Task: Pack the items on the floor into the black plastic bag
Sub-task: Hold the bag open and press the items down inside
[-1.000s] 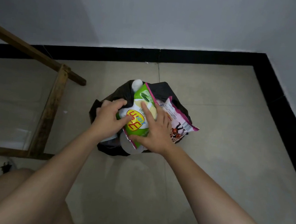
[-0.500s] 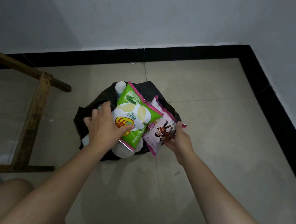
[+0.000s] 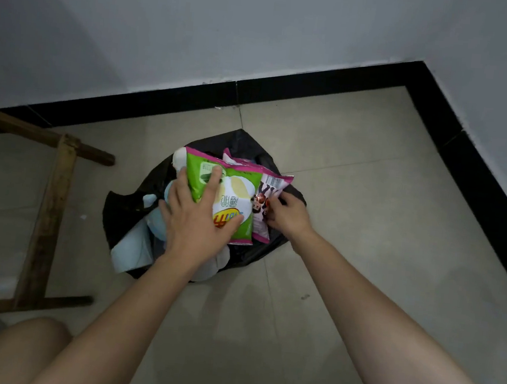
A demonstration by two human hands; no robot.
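Observation:
A black plastic bag (image 3: 120,213) lies open on the tiled floor, stuffed with items. A green crisp packet (image 3: 240,190) lies on top, and my left hand (image 3: 197,217) presses on it with straight, spread fingers. To its right a pink snack packet (image 3: 269,193) sticks out of the bag; my right hand (image 3: 287,215) grips its edge together with the bag's rim, fingers curled. Pale blue and white items (image 3: 136,242) show at the bag's left and under my left wrist.
A wooden frame (image 3: 49,212) lies on the floor to the left of the bag. A black skirting (image 3: 317,89) runs along the grey walls, meeting in a corner at the upper right. My bare knee (image 3: 23,352) is at the lower left.
My left hand has slid up and flattened on the green packet. My right hand has shifted to the pink packet's right edge. The green packet has turned and lies lower in the bag.

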